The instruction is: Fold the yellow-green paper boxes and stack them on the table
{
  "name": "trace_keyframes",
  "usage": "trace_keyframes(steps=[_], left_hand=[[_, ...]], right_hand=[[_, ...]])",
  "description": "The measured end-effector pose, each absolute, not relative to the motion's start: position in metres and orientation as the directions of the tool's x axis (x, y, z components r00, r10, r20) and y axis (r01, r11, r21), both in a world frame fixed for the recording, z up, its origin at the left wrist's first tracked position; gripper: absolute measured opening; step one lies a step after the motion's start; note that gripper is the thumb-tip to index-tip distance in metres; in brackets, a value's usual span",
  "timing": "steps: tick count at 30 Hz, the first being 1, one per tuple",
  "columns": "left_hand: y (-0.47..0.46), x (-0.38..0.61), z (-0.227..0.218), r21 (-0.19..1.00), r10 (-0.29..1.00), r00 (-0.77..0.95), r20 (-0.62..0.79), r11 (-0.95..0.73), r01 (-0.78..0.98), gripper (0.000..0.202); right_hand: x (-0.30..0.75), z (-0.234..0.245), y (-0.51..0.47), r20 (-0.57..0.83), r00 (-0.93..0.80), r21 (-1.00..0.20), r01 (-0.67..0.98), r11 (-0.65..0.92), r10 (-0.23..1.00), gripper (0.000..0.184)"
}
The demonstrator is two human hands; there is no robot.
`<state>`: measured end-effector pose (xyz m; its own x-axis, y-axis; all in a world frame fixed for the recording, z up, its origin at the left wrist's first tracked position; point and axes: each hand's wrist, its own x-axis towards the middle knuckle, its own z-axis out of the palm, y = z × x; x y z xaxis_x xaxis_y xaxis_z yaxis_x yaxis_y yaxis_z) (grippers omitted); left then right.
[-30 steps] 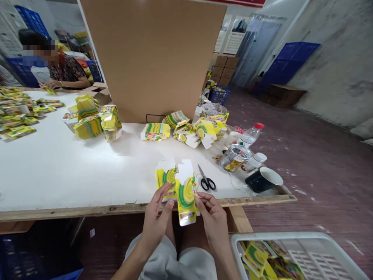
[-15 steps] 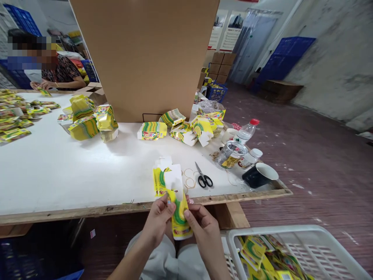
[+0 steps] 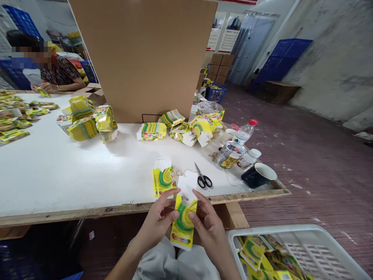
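Between my two hands is a yellow and green small carton [image 3: 184, 221], flat-looking, with a white flap standing up at its top. My left hand [image 3: 161, 216] grips its left edge, thumb in front. On the opposite edge, my right hand [image 3: 208, 223] presses its thumb on the printed front, fingers partly behind. Just beyond, on the white table, lies a small stack of similar cartons [image 3: 163, 179]. Black-handled scissors [image 3: 204, 179] and several rubber bands [image 3: 178, 172] lie to the right of that stack.
A white basket [image 3: 279, 230] with cartons stands at lower right. A dark mug [image 3: 258, 175], clear jar [image 3: 233, 155] and red-capped bottle [image 3: 246, 132] line the table's right edge. Bundled cartons [image 3: 153, 131] lie before a tall cardboard sheet [image 3: 142, 58]. Another person [image 3: 62, 72] sits far left.
The carton has turned to show its printed front squarely, and its white flap now points straight up. My fingers have shifted up along both sides.
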<state>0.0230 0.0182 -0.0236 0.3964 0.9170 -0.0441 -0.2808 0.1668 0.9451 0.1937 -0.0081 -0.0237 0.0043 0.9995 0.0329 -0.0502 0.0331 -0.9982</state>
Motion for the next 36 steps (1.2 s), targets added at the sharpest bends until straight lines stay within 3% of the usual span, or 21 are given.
trace_keyframes(steps=[3, 6, 11, 15, 18, 22, 28, 36], left_hand=[[0.019, 0.019, -0.022, 0.907, 0.867, 0.494, -0.063, 0.257, -0.335, 0.04], [0.017, 0.019, -0.024, 0.872, 0.839, 0.542, -0.052, 0.303, -0.386, 0.039], [0.015, 0.019, -0.027, 0.861, 0.818, 0.569, -0.076, 0.342, -0.376, 0.072], [0.018, 0.019, -0.028, 0.937, 0.863, 0.498, -0.091, 0.243, -0.251, 0.053], [0.019, 0.02, -0.031, 0.982, 0.914, 0.401, -0.063, 0.129, -0.139, 0.039], [0.017, 0.021, -0.034, 0.988, 0.909, 0.415, -0.037, 0.096, -0.123, 0.039], [0.016, 0.02, -0.03, 0.969, 0.877, 0.476, -0.068, 0.173, -0.179, 0.046], [0.018, 0.025, -0.025, 0.899, 0.874, 0.454, -0.175, 0.329, -0.288, 0.053]], right_hand=[[0.203, -0.02, -0.007, 0.049, -0.034, -0.997, 0.062, 0.051, 0.998, 0.028], [0.207, -0.016, -0.005, 0.11, -0.03, -0.979, 0.171, 0.113, 0.994, 0.03], [0.202, -0.016, -0.003, 0.173, 0.079, -0.974, 0.165, 0.158, 0.982, 0.02], [0.204, -0.018, -0.002, 0.124, 0.259, -0.987, 0.132, 0.092, 0.958, 0.036], [0.208, -0.013, -0.001, 0.052, 0.145, -0.986, 0.163, 0.028, 0.988, 0.037], [0.208, -0.008, 0.0, -0.088, -0.034, -0.975, 0.21, -0.079, 0.996, 0.042], [0.198, -0.016, -0.001, -0.013, 0.041, -0.916, 0.4, -0.029, 0.999, 0.033], [0.192, -0.017, -0.006, 0.098, 0.092, -0.901, 0.43, 0.049, 0.991, 0.032]])
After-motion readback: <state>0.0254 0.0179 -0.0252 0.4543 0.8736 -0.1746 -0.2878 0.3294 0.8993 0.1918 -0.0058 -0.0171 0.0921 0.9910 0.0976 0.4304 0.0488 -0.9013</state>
